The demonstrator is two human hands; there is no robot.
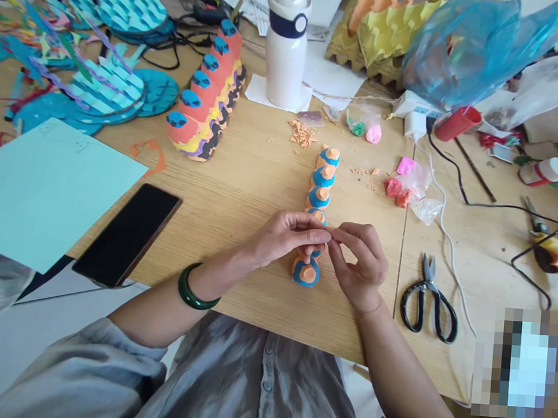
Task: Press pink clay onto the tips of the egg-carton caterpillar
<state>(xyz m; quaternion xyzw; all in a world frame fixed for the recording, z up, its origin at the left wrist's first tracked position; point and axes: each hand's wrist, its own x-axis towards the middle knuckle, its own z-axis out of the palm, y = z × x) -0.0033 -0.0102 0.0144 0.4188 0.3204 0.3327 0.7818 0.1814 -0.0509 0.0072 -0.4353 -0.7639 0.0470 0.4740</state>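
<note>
A narrow row of bumps, blue with orange clay rings and caps, runs away from me on the wooden table. Over its nearer half, my left hand is closed, thumb and fingertips pressed together. My right hand meets it just right of the row, also pinched. Whatever sits between the fingertips is too small to make out. Orange crumbs lie beyond the row. A larger red, yellow and purple bumpy piece with blue spots stands at the back left.
Black-handled scissors lie right of my right hand. A phone and a pale green sheet are at the left. Behind the row stands a white bottle. A white cable, clay lumps and a blue bag are on the right.
</note>
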